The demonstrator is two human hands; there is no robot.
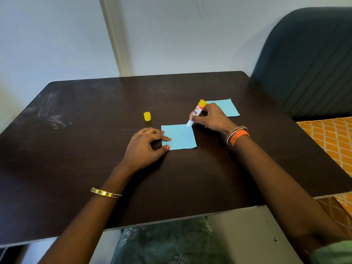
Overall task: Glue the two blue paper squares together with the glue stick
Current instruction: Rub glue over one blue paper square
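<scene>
Tabletop (95, 168): dark brown wood-grain laminate with rounded far corners and a pale edge along the near side. Whitish scuff marks (51, 115) toward 10 o'clock.

Near blue paper square (181, 138): lies flat at the tabletop's centre, its near right corner slightly lifted.

Far blue paper square (226, 108): lies flat toward 1 o'clock of the near square, apart from it, partly hidden behind the right hand.

Glue stick (197, 112): uncapped, yellow base up, tilted; its white tip touches the near square at the far right corner.

Yellow cap (147, 116): stands on the tabletop toward 11 o'clock of the near square, apart from it.

Left hand (146, 147): fingers lie fairly straight and press the near square's left edge, thumb at its near left corner. Gold bangle (105, 193) on the forearm.

Right hand (211, 119): fingers curl round the glue stick's barrel and grip it. Orange and multicoloured bangles (237, 135) at the wrist.

Room: pale walls (57, 35) behind the tabletop, with a cream vertical strip (112, 35) at 12 o'clock. Dark blue-grey padded headboard (308, 63) toward 2 o'clock. Orange lattice-patterned bed cover (331, 141) at 3 o'clock. Green patterned clothing (171, 244) shows below the near edge, at 6 o'clock.
</scene>
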